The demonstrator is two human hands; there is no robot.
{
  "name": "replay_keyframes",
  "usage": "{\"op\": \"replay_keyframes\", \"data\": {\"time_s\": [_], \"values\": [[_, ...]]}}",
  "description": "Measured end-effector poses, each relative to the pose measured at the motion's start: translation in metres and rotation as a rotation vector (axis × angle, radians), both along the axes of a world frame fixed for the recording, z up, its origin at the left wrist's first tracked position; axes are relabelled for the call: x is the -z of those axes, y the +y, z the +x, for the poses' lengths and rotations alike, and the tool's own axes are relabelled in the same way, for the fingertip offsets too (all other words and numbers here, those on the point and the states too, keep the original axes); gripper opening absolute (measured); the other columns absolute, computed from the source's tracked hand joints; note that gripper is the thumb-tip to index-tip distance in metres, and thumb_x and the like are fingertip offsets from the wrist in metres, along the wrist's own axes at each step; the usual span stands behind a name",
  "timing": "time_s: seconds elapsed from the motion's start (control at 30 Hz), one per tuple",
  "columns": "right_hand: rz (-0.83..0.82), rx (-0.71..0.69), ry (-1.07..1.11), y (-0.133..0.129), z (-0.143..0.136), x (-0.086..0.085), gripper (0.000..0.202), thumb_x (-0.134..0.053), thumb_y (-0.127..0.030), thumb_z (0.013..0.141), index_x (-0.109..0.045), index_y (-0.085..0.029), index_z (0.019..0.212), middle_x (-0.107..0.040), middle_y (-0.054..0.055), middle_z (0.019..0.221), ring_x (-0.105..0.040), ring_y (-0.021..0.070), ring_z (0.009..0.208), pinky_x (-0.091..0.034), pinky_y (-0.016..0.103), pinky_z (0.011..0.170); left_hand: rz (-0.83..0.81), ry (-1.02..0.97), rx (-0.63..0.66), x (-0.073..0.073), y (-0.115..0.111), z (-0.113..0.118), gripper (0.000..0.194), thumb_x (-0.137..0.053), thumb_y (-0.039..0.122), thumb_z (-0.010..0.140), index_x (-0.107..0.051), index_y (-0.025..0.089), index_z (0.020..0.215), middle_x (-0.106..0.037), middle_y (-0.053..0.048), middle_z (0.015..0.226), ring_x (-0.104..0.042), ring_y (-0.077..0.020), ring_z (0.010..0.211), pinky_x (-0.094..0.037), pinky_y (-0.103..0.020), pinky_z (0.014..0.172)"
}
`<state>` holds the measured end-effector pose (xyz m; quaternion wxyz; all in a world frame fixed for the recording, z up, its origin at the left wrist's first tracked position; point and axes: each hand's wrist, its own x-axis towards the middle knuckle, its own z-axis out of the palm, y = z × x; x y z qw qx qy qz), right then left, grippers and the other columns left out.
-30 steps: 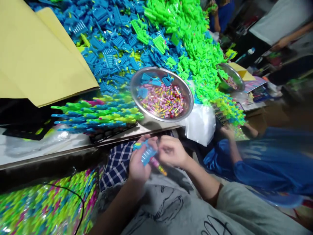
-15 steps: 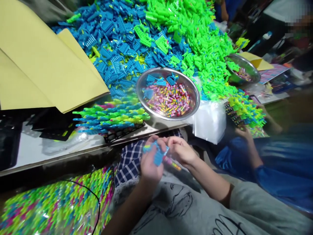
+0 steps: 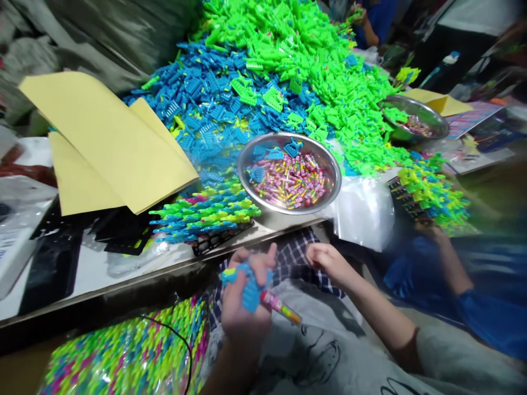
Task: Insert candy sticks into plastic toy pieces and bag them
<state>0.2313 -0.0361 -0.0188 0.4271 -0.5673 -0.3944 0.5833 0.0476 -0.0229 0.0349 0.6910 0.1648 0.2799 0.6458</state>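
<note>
My left hand (image 3: 247,302), slightly blurred, is closed around a blue plastic toy piece (image 3: 250,293) with a yellow-green tip. From the toy's lower right sticks out a small clear tube of coloured candy (image 3: 284,307) with a pink label, tilted down to the right. My right hand (image 3: 327,262) is apart from it to the right, over the checked cloth on my lap; its fingers are curled together, and whatever they pinch, if anything, is hidden. Beyond both hands, a steel bowl (image 3: 244,186) on the table holds many such candy tubes and several blue pieces.
Blue toy pieces (image 3: 214,82) and green ones (image 3: 325,77) are heaped behind the bowl. Clear plastic bags (image 3: 364,211) overhang the table edge. Yellow card sheets (image 3: 111,148) lie left; a packed bag (image 3: 123,345) is below. A co-worker's blue sleeve (image 3: 494,312) is at right.
My hands have come apart: the left moved left and down with the blue toy and tube, the right drew away to the right. The camera view has shifted, showing more on the left.
</note>
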Motion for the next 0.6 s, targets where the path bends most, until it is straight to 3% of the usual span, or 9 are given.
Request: {"op": "replay_keyframes", "data": {"time_s": [0.1, 0.2, 0.27, 0.33, 0.4, 0.47, 0.53, 0.6], "values": [[-0.11, 0.004, -0.227, -0.014, 0.035, 0.021, 0.027, -0.036, -0.03, 0.075, -0.037, -0.02, 0.05, -0.032, -0.005, 0.047, -0.03, 0.0092, 0.044, -0.024, 0.024, 0.046, -0.007, -0.041, 0.027, 0.006, -0.002, 0.001, 0.019, -0.041, 0.023, 0.082, -0.054, 0.021, 0.095, -0.049, 0.002, 0.059, -0.055, -0.0128, 0.07, -0.035, -0.051, 0.1], [-0.224, -0.039, -0.448, -0.032, 0.079, 0.035, 0.025, -0.042, -0.034, 0.075, -0.046, -0.019, 0.054, -0.04, -0.003, 0.048, -0.038, 0.0115, 0.046, -0.029, 0.026, 0.049, -0.031, 0.03, 0.002, 0.022, 0.001, -0.007, 0.018, -0.043, 0.023, 0.08, -0.054, 0.02, 0.094, -0.049, 0.002, 0.059, -0.055, -0.0129, 0.07, -0.039, -0.048, 0.097], [-0.318, -0.075, -0.731, -0.044, 0.099, 0.035, 0.011, -0.056, -0.027, 0.066, -0.058, -0.017, 0.068, -0.053, 0.003, 0.058, -0.049, 0.0159, 0.055, -0.034, 0.028, 0.054, -0.054, 0.125, -0.004, 0.035, 0.002, -0.017, 0.019, -0.046, 0.025, 0.08, -0.054, 0.02, 0.096, -0.051, 0.002, 0.061, -0.056, -0.0141, 0.073, -0.041, -0.044, 0.094], [-0.362, -0.176, -0.981, -0.051, 0.102, 0.026, 0.022, -0.061, -0.025, 0.065, -0.062, -0.016, 0.084, -0.061, 0.008, 0.073, -0.057, 0.0206, 0.067, -0.038, 0.03, 0.062, -0.063, 0.228, -0.001, 0.048, 0.001, -0.026, 0.02, -0.048, 0.026, 0.079, -0.053, 0.019, 0.097, -0.053, 0.001, 0.064, -0.056, -0.0149, 0.078, -0.043, -0.037, 0.09], [-0.269, -0.308, -0.969, -0.049, 0.081, 0.01, 0.027, -0.058, -0.03, 0.073, -0.061, -0.018, 0.097, -0.064, 0.009, 0.084, -0.059, 0.0211, 0.073, -0.04, 0.03, 0.066, -0.066, 0.315, -0.012, 0.057, -0.002, -0.032, 0.021, -0.05, 0.026, 0.079, -0.053, 0.019, 0.098, -0.055, 0.001, 0.065, -0.057, -0.0148, 0.081, -0.046, -0.03, 0.083], [-0.064, -0.382, -0.772, -0.04, 0.043, -0.007, 0.033, -0.054, -0.036, 0.078, -0.056, -0.021, 0.108, -0.064, 0.007, 0.092, -0.059, 0.0189, 0.076, -0.043, 0.03, 0.067, -0.069, 0.38, -0.046, 0.061, -0.006, -0.032, 0.022, -0.051, 0.026, 0.079, -0.053, 0.019, 0.1, -0.057, 0.0, 0.067, -0.057, -0.0145, 0.082, -0.047, -0.025, 0.075], [0.138, -0.445, -0.595, -0.028, -0.003, -0.02, 0.047, -0.064, -0.036, 0.072, -0.051, -0.022, 0.115, -0.06, 0.007, 0.105, -0.058, 0.0189, 0.087, -0.045, 0.029, 0.073, -0.087, 0.423, -0.104, 0.059, -0.009, -0.028, 0.023, -0.051, 0.026, 0.079, -0.053, 0.02, 0.101, -0.058, 0.0, 0.07, -0.056, -0.0134, 0.082, -0.047, -0.022, 0.071], [0.275, -0.491, -0.549, -0.018, -0.045, -0.023, 0.04, -0.066, -0.033, 0.071, -0.056, -0.02, 0.107, -0.062, 0.007, 0.101, -0.058, 0.0187, 0.087, -0.045, 0.029, 0.074, -0.117, 0.44, -0.179, 0.053, -0.011, -0.024, 0.023, -0.052, 0.027, 0.079, -0.052, 0.021, 0.101, -0.058, 0.001, 0.072, -0.056, -0.0118, 0.08, -0.046, -0.02, 0.071]]}}
